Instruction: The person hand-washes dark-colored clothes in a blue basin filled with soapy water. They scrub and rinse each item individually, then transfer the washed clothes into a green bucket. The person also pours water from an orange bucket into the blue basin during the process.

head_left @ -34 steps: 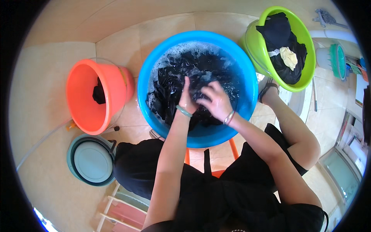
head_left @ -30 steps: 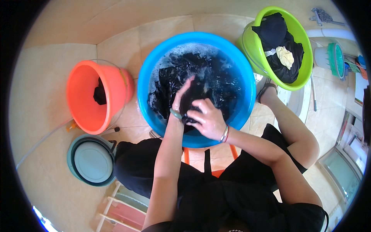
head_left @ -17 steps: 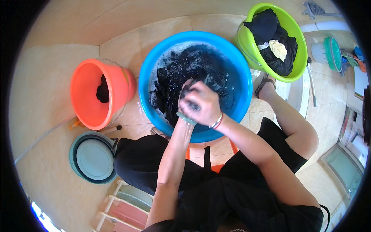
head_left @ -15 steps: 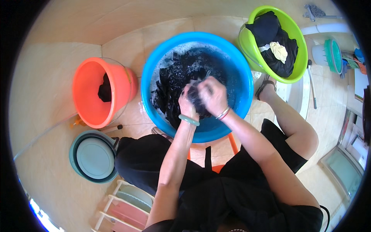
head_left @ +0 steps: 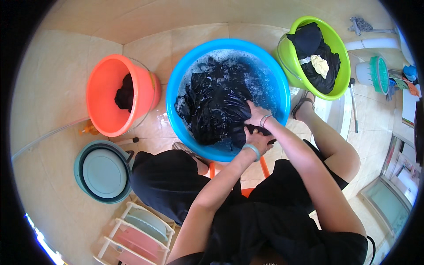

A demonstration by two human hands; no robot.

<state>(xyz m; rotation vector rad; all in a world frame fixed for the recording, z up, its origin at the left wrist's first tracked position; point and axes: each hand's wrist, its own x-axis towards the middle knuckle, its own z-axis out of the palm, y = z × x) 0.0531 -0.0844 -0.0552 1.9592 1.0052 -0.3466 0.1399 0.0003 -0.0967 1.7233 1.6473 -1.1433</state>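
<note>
At my left side I see an orange bucket point(head_left: 102, 95) with a dark cloth point(head_left: 125, 93) in it, and near it a grey-green round basin point(head_left: 104, 175). Closer to me, a white rack point(head_left: 118, 221) carries pink and pale green panels. At my right, a lime-green bucket point(head_left: 289, 58) holds black clothes point(head_left: 306, 39) and a cream cloth point(head_left: 319, 65).

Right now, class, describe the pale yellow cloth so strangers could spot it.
Find the big blue basin; at its upper right stands a green bucket. Inside, on black fabric, lies the crumpled cloth; its pale yellow sets it apart from the black and a whitish scrap.
</note>
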